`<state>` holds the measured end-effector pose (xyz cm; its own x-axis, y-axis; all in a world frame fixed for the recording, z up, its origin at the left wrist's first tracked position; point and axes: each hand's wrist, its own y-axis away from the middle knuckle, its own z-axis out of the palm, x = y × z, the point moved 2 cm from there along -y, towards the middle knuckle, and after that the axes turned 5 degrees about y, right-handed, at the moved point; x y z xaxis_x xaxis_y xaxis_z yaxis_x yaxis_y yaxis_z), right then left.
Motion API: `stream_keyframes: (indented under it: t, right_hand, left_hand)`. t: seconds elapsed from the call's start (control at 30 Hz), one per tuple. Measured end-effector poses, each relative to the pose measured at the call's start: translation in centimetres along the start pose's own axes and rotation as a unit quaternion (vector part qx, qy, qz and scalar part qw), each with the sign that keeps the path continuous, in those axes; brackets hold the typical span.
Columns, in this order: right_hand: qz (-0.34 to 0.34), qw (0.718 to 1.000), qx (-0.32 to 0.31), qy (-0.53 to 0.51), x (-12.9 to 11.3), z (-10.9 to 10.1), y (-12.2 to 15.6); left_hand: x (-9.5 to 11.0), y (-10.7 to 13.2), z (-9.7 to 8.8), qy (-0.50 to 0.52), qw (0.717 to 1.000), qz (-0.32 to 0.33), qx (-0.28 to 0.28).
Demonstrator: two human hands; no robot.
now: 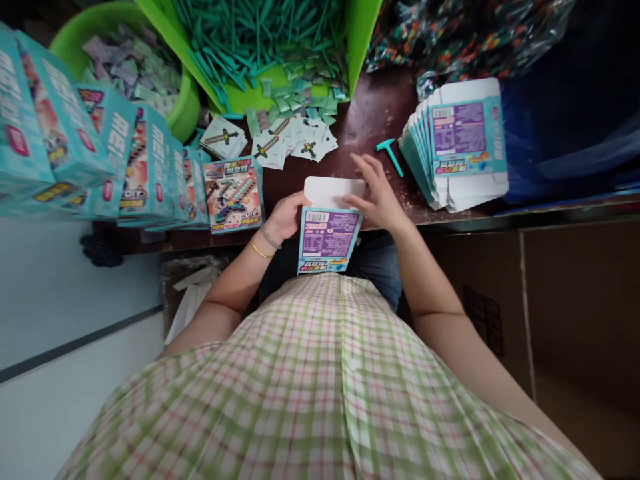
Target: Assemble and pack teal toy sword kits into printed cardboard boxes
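Note:
I hold a small teal and purple carton (327, 240) upright at the near edge of a dark wooden table (373, 110). Its white top flap stands open. My left hand (286, 217) grips the carton's left side near the top. My right hand (376, 193) rests on the right side of the flap, fingers stretched out over it. A loose teal T-shaped plastic piece (391, 153) lies on the table just beyond my right hand.
Flat folded cartons (463, 143) are stacked at the right. Finished boxes (150, 167) stand in a row at the left. Printed cards (290, 140) lie ahead, a green bin (363, 40) of teal plastic pieces behind them, and a green bowl (187, 110) of packets.

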<state>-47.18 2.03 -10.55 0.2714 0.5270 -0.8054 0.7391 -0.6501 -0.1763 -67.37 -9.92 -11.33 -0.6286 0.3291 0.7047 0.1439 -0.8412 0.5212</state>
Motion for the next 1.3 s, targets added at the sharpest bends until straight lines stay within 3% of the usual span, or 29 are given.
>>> stream_keyframes:
  t: [0.13,0.23,0.4,0.53,0.63,0.97,1.17,1.3]
  right_hand:
    - [-0.071,0.991,-0.089,0.068,-0.6,0.3,-2.0]
    - [-0.081,0.994,-0.079,0.001,-1.6,1.5,-0.9]
    - [0.064,0.977,-0.073,-0.188,-1.4,1.9,0.2]
    - [0.120,0.968,-0.063,-0.212,-1.2,1.3,-0.3]
    - [0.092,0.978,-0.047,-0.184,-1.7,1.0,0.0]
    - [-0.032,0.987,-0.103,-0.118,-2.2,-0.1,1.1]
    - [-0.080,0.981,-0.160,-0.071,-3.1,-0.3,1.1]
    - [-0.079,0.985,-0.134,-0.073,-3.6,0.1,1.9]
  left_hand:
    - [0.0,0.5,0.8,-0.051,0.998,0.030,0.012]
    - [0.0,1.5,0.8,-0.059,0.997,0.045,0.023]
    - [-0.5,2.4,1.7,-0.061,0.996,0.064,0.034]
    - [-1.0,2.6,2.8,-0.059,0.994,0.084,0.045]
    - [-1.4,2.9,3.0,-0.052,0.991,0.116,0.049]
    - [-2.2,3.8,3.4,-0.036,0.974,0.210,0.077]
    - [-2.3,4.3,3.0,-0.110,0.955,0.270,0.045]
    - [-1.9,5.0,1.8,-0.166,0.939,0.298,0.051]
